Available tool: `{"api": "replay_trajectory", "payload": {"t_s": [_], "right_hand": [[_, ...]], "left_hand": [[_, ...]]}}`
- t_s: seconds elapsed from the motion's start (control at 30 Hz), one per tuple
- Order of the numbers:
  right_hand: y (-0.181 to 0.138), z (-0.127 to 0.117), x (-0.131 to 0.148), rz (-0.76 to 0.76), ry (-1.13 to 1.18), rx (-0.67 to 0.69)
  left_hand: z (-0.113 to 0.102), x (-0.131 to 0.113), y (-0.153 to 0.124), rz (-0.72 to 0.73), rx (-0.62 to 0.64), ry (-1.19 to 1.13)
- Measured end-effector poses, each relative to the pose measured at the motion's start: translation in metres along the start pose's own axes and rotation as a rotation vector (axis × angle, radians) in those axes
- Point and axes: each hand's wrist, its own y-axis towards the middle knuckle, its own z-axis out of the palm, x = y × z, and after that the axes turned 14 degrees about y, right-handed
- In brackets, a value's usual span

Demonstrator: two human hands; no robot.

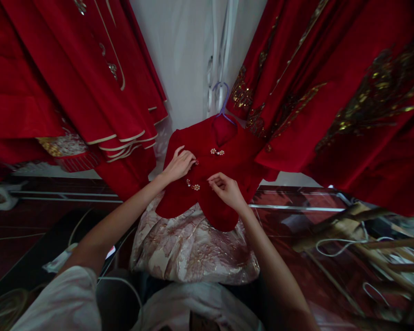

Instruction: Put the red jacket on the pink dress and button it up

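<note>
A red jacket (pixel 207 138) on a purple hanger (pixel 223 105) is spread out in front of me, its lower part over my lap. My left hand (pixel 181 164) lies on its left side, fingers stretched out and a little apart, fingertips beside a small ornament (pixel 197 162). Just right of the middle, my right hand (pixel 226 189) has thumb and fingers pinched together over the cloth; whatever is between them is too small to make out. A flower-shaped clasp (pixel 217 152) sits below the neckline. Another flower clasp (pixel 193 185) lies lower, between my hands.
Shiny pale floral fabric (pixel 193 243) covers my lap under the jacket. Red garments with pale edging (pixel 124 92) hang at left, and gold-embroidered red garments (pixel 331 101) at right. Behind is a white cabinet (pixel 182 59). A wooden frame with cords (pixel 376 239) stands at lower right.
</note>
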Motion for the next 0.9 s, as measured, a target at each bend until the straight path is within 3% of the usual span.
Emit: {"api": "replay_trajectory", "payload": {"t_s": [0.13, 0.33, 0.57, 0.77, 0.9], "right_hand": [[0.0, -0.001, -0.001, 0.004, -0.007, 0.001], [0.0, -0.002, -0.001, 0.006, -0.014, 0.002], [0.0, -0.006, 0.005, 0.029, -0.018, -0.003], [0.002, -0.012, 0.009, 0.004, -0.046, -0.034], [0.019, -0.019, 0.018, -0.165, -0.191, -0.228]], "left_hand": [[0.009, -0.007, 0.009, -0.035, -0.033, 0.086], [0.012, -0.042, 0.041, -0.129, -0.103, 0.057], [0.011, -0.06, 0.075, -0.142, -0.071, 0.062], [0.006, -0.051, 0.081, 0.042, -0.021, 0.061], [0.004, -0.044, 0.085, 0.13, -0.001, 0.05]]}}
